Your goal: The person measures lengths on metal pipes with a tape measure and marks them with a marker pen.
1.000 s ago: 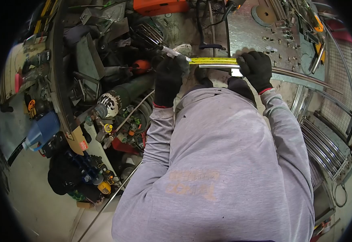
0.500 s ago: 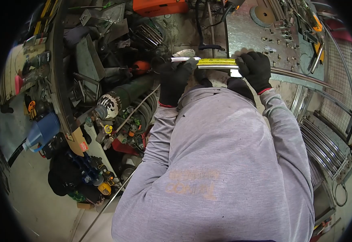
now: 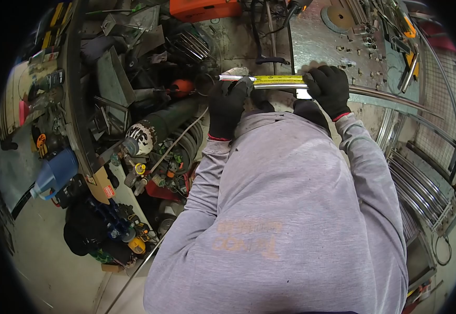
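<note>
A yellow tape measure blade (image 3: pixel 278 80) stretches between my two black-gloved hands, lying along a shiny metal tube (image 3: pixel 390 96). My left hand (image 3: pixel 227 102) is closed at the blade's left end, with a slim white marker (image 3: pixel 237 78) sticking out over its fingers. At the blade's right end, my right hand (image 3: pixel 329 90) wraps round the blade and the tube together. The tube runs on past it to the right. Just under the tube, beside my right hand, a small white piece (image 3: pixel 304 94) shows.
A steel work table (image 3: pixel 338 57) holds a round abrasive disc (image 3: pixel 338 19) and several small metal pieces. An orange case (image 3: pixel 204 9) sits at the top. To the left are a gas cylinder (image 3: pixel 173 119) and scrap metal; on the right, a rack of shiny tubes (image 3: pixel 419 188).
Both hands and the tape shift very slightly in view. The left fingers are drawn a little closer round the marker; the hold on tube and blade stays the same.
</note>
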